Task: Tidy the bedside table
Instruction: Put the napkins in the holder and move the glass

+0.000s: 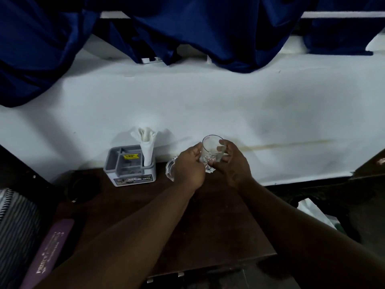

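A clear drinking glass [211, 147] stands upright at the back of the dark wooden bedside table [208, 226], close to the white wall. My left hand [188, 166] curls round its left side and my right hand [231, 161] curls round its right side, thumb across the front. A clear glass ashtray [169, 167] sits just left of the glass, partly hidden behind my left hand. A small white scrap [209, 169] lies under the glass's base. At the table's back left stands a grey organizer box [130, 166] holding a rolled white napkin [146, 142].
A dark round object [83, 187] lies at the table's left end. A purple flat box [49, 253] and a striped item [16, 224] lie at the lower left. Blue curtains [187, 28] hang above. A white plastic bag [314, 213] lies in the dark area to the right.
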